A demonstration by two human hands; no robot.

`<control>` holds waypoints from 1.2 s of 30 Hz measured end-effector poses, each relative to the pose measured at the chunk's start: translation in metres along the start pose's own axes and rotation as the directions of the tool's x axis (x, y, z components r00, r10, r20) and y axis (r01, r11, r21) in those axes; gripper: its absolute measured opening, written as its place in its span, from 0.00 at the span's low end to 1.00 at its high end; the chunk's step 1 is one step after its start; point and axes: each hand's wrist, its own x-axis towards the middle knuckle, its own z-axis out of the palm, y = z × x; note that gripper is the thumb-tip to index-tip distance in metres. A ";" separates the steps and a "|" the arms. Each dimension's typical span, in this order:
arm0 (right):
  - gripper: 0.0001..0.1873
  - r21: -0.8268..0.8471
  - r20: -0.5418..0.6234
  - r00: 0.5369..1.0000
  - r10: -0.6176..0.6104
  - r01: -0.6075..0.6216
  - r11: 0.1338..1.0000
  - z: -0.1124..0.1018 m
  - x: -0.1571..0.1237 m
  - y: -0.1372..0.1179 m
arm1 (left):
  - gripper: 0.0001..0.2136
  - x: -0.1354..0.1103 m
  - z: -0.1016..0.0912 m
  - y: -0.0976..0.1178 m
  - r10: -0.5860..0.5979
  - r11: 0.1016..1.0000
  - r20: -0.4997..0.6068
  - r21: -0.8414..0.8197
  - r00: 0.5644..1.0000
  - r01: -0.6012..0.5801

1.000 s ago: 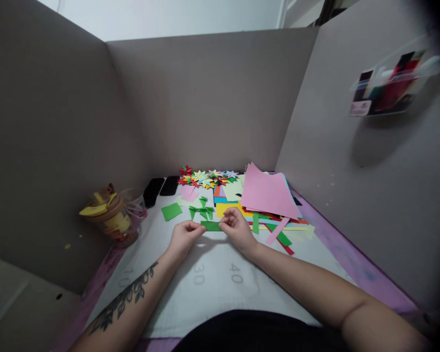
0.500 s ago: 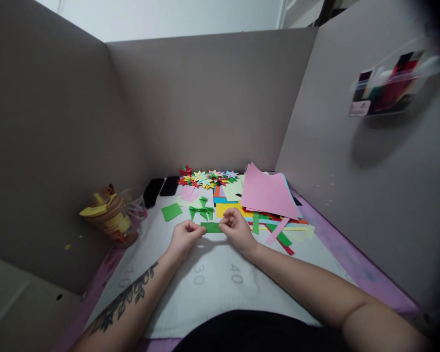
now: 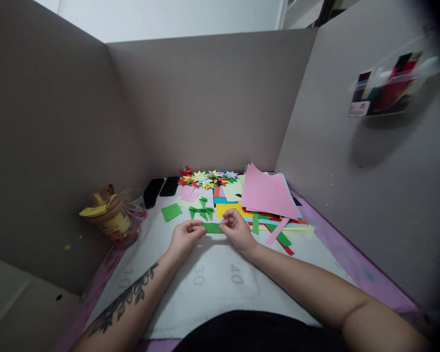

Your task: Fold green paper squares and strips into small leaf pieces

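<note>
A folded green paper strip (image 3: 212, 228) is stretched sideways between my two hands, a little above the white cloth (image 3: 216, 283). My left hand (image 3: 186, 235) pinches its left end between thumb and fingers. The right end is pinched by my right hand (image 3: 236, 230). Just beyond the strip lie several folded green paper pieces (image 3: 202, 212) with pointed ends. To their left rests a flat green paper square (image 3: 172, 212).
Colourful folded paper stars (image 3: 205, 179) line the back wall. Pink sheets (image 3: 267, 190) overlie other coloured paper at right, with loose strips (image 3: 278, 231) in front. Two black phones (image 3: 154, 192) lie back left, near a brown and yellow cup (image 3: 112, 215). A clear holder (image 3: 386, 90) hangs on the right wall.
Almost nothing differs. The fingers of my left hand have shifted slightly on the green strip, and both hands stay in the same place.
</note>
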 end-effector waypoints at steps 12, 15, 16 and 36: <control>0.12 -0.087 0.011 0.999 0.053 -0.052 0.995 -0.001 0.002 0.001 | 0.10 -0.002 0.001 0.009 -0.050 0.998 0.026 0.027 0.998 0.049; 0.09 -0.134 0.058 0.996 0.067 -0.059 0.989 -0.002 0.003 0.004 | 0.10 -0.004 0.001 0.011 -0.066 0.997 0.045 0.054 0.997 0.063; 0.09 -0.162 0.076 0.995 0.068 -0.055 0.985 -0.002 0.003 0.006 | 0.10 -0.005 0.001 0.011 -0.067 0.996 0.049 0.063 0.996 0.064; 0.06 -0.570 0.296 0.955 -0.023 0.196 0.798 0.007 -0.003 -0.001 | 0.08 -0.005 0.005 0.003 0.042 0.909 0.199 0.399 0.979 -0.120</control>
